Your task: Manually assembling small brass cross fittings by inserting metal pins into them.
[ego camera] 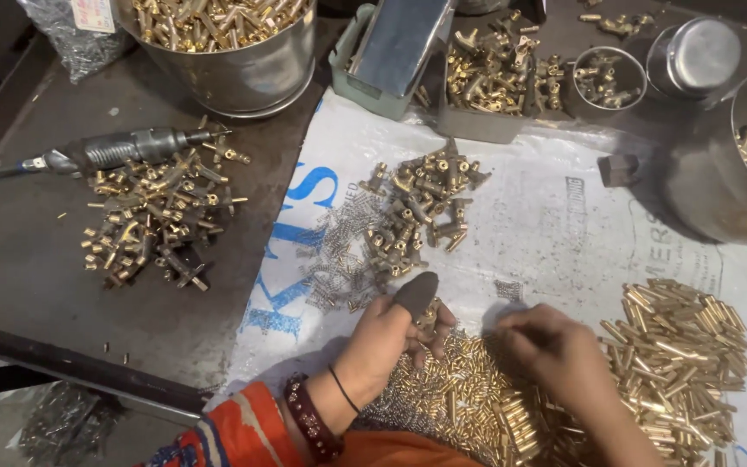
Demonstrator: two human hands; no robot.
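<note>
Both hands curled over brass pins.

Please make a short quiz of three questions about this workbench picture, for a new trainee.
1. True or false: the left hand wears a dark cover on its thumb.
2. What lies under the right hand? A) small brass pins B) wooden blocks C) glass beads
3. Fill in: the grey handheld tool lies on the dark table, just above a pile of brass ____.

Key: 1 true. 2 A. 3 fittings.
</note>
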